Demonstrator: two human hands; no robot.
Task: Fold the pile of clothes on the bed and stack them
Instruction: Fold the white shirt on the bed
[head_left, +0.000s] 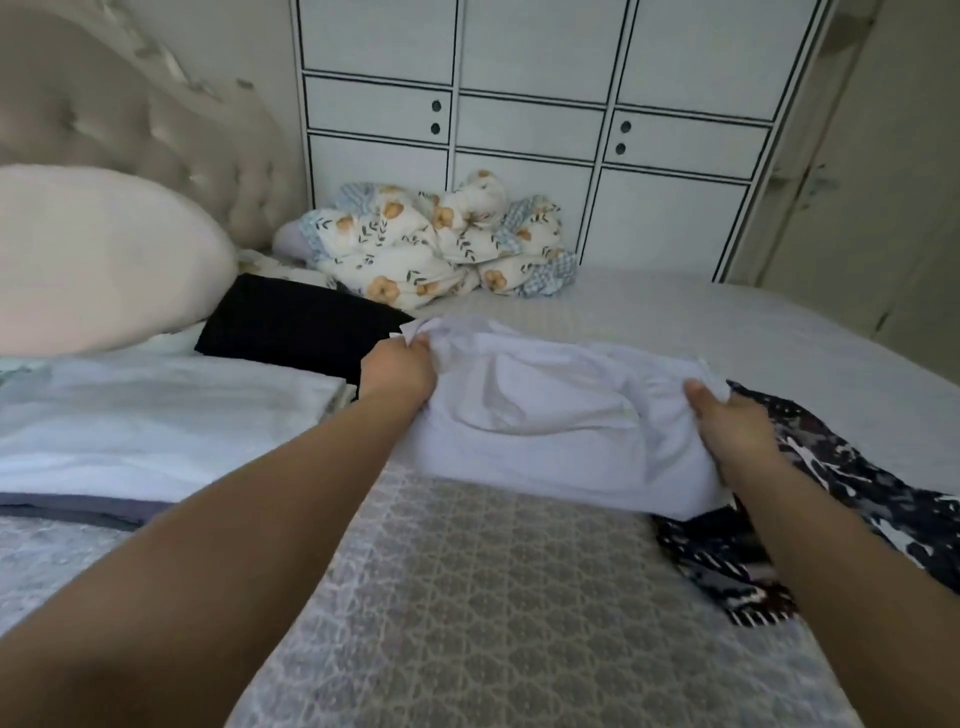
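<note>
Head view. The left hand (397, 371) pinches the far left corner of a white garment (550, 415), fingers curled into a bunch of cloth; the right hand (727, 421) grips the right edge, thumb on top, its other fingers tucked under the fabric and out of sight. The garment lies slack and rumpled between the two hands, resting on the patterned bedspread (493, 597) near the middle of the bed, its right end overlapping a dark printed garment (779, 545).

Likely faults: the cloth sags in the middle, so a fold made now would trap creases and leave uneven edges; the bunched left corner may slip free if pulled taut; dragging to the right could catch and shift the printed garment beneath.

To the left lie folded pale items (156, 410) and a black folded piece (296, 322), just beside a pillow (93, 260). A floral quilt (441, 239) sits crumpled at the wardrobe (519, 104).

Not determinable: what kind of garment the white one is, where its sleeves or hem lie, and how many pieces make up the pale stack.
</note>
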